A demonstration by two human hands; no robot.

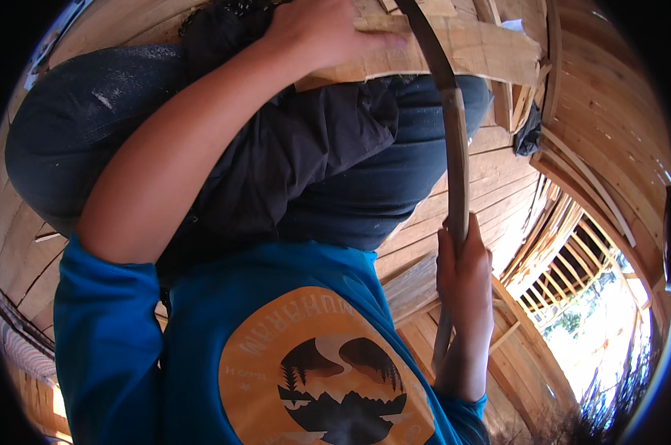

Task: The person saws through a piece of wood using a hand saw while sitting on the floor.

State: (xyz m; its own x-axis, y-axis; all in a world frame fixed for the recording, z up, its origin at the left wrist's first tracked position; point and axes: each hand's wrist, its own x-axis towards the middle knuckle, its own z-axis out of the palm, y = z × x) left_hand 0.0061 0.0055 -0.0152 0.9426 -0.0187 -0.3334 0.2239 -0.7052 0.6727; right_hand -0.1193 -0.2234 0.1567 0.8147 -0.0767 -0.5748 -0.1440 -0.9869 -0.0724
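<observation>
A long-handled knife (456, 148) with a dark, slightly curved blade is gripped in my right hand (465, 274). My fingers wrap its wooden handle, whose lower end runs down along my forearm. The blade points up and crosses in front of a pale wooden board (491, 52) with an uneven edge. My left hand (317, 33) holds that board near its left part, thumb stretched along the face; the other fingers are partly cut off by the picture's edge. A dark crumpled cloth (298, 156) lies over my folded legs (395, 178), below the board.
I sit on a plank floor (491, 170). Loose wood pieces (507, 104) and a black bag-like thing (528, 133) lie beyond my right knee. A plank wall (610, 104) rises at the right, with a slatted opening (569, 259) letting in bright light. Striped fabric (24, 345) is at the left.
</observation>
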